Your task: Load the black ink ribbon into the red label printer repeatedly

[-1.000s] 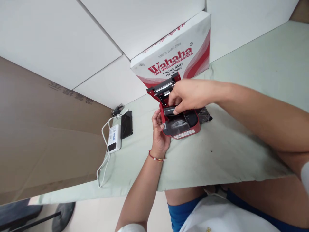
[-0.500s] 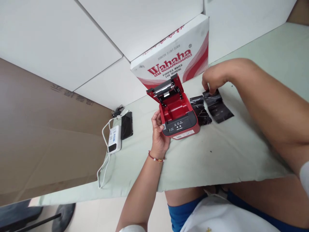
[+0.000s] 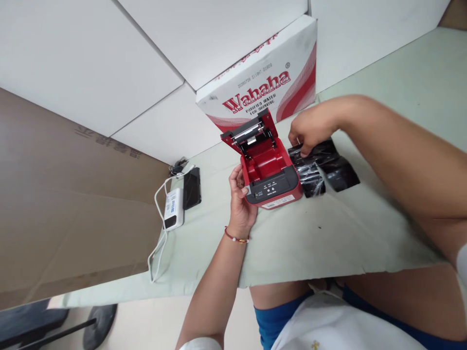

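A small red and black label printer (image 3: 273, 182) stands on the cloth with its lid (image 3: 251, 133) raised and its red paper bay bare. My left hand (image 3: 241, 197) grips the printer's left side, thumb on the grey tab at the front corner. To the right of the printer lie two shiny black plastic pieces, a left one (image 3: 312, 180) and a right one (image 3: 343, 172). My right hand (image 3: 310, 129) is closed at the upper edge of the left piece, thumb and fingers pinching it. The fingertips are partly hidden.
A white and red water carton (image 3: 266, 87) stands behind the printer against white panels. Left of it lie a black phone (image 3: 192, 188), a white power bank (image 3: 173, 209) with a looped white cable (image 3: 156, 199), and keys (image 3: 176, 168). A large brown cardboard sheet (image 3: 73, 209) borders the left.
My right hand has moved left from the right plastic piece to the left one. Both pieces have shifted slightly. My left hand and the printer have stayed in place.
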Tool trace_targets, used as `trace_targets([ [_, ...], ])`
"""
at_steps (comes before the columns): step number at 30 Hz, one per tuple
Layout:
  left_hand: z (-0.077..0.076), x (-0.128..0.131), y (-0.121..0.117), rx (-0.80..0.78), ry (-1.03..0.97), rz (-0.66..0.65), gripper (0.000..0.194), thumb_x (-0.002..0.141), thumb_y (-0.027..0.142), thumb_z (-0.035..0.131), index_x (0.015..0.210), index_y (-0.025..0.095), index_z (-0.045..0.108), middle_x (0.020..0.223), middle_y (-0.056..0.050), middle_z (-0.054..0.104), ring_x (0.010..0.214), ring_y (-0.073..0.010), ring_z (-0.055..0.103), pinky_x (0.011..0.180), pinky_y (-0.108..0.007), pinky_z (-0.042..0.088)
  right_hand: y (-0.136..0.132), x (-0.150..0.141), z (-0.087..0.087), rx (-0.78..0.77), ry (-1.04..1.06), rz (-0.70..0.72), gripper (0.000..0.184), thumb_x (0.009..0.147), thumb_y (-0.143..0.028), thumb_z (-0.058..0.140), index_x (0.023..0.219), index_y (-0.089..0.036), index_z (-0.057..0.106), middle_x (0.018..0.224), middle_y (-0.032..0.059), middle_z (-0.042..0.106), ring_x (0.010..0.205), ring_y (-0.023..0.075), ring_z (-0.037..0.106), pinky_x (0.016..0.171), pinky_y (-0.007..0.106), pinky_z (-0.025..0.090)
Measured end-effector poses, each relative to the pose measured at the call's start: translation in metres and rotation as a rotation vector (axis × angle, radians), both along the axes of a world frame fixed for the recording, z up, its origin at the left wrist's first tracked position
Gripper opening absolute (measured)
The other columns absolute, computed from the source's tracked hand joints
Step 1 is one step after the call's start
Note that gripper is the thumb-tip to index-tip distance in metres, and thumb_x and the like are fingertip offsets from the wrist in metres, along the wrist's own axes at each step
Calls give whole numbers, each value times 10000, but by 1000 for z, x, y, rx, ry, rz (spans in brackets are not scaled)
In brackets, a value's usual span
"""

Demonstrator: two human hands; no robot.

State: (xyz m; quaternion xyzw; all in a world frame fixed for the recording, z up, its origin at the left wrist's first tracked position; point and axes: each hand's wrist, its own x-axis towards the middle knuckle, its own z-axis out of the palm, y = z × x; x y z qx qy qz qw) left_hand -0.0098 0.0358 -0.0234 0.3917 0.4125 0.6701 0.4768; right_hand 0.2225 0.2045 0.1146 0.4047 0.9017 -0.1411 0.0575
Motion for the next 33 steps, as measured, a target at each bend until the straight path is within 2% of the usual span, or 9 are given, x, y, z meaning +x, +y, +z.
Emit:
trace_targets([
  [4,0,1,0,-3,-10,7,626,789,437,855,1387,391,676,1498,-19,655,1439,-266,590,1216,-432,512,-12,36,48,-161,2,123,337,913,-287,829,1184,-86,847,1160,30,816,1031,125,700,909,300,413],
  [7,1,1,-1,2,-5,-11,610,808,430,836,1394,399,669,1504,-3,649,1431,-246,597,1215,-407,509,-30,38,66,-142,167,213,444,984,-377,717,1306,-86,807,1217,14,799,1051,128,680,943,315,412],
  [11,3,1,-2,-8,-5,5,605,815,429,825,1398,386,669,1533,-16,639,1422,-261,606,1213,-421,515,-52,-2,48,-54,162,297,289,1019,-314,729,1248,-174,833,1039,51,818,898,177,690,816,319,451],
  [15,3,2,-1,-11,1,13,617,801,447,826,1395,392,665,1489,-21,660,1400,-273,614,1222,-449,501,-64,-38,19,0,62,172,321,991,-260,681,1275,-162,796,1155,137,797,981,259,716,729,329,430],
  [18,2,8,-1,22,38,71,581,819,502,809,1369,363,681,1445,-39,676,1418,-287,604,1250,-465,477,-66,-47,10,2,46,107,327,979,-248,659,1266,-155,787,1185,167,781,1014,276,720,709,325,429],
  [23,2,18,-11,263,364,300,519,941,600,704,1404,365,699,1575,-42,579,1610,-318,427,1368,-499,337,-65,-50,8,46,-46,175,311,978,-227,636,1225,-142,804,1247,191,763,1139,321,700,749,344,436],
  [26,6,18,-21,445,648,299,504,989,594,664,1455,406,699,1629,-42,508,1680,-348,317,1403,-566,259,-63,-52,6,70,-65,168,312,982,-223,629,1221,-142,812,1261,194,767,1161,316,695,797,344,437],
  [29,10,15,-28,568,916,287,382,988,512,685,1333,388,790,1597,-56,521,1689,-392,273,1413,-651,177,-63,-50,8,14,-52,140,308,976,-213,631,1206,-133,818,1162,177,795,1020,279,711,764,340,432],
  [33,11,12,-31,571,1012,327,305,930,425,747,1217,380,839,1568,-55,532,1661,-427,282,1389,-726,184,-66,-38,26,-13,223,192,355,1041,-224,522,1231,-188,820,1194,114,813,1038,246,699,826,327,458],
])
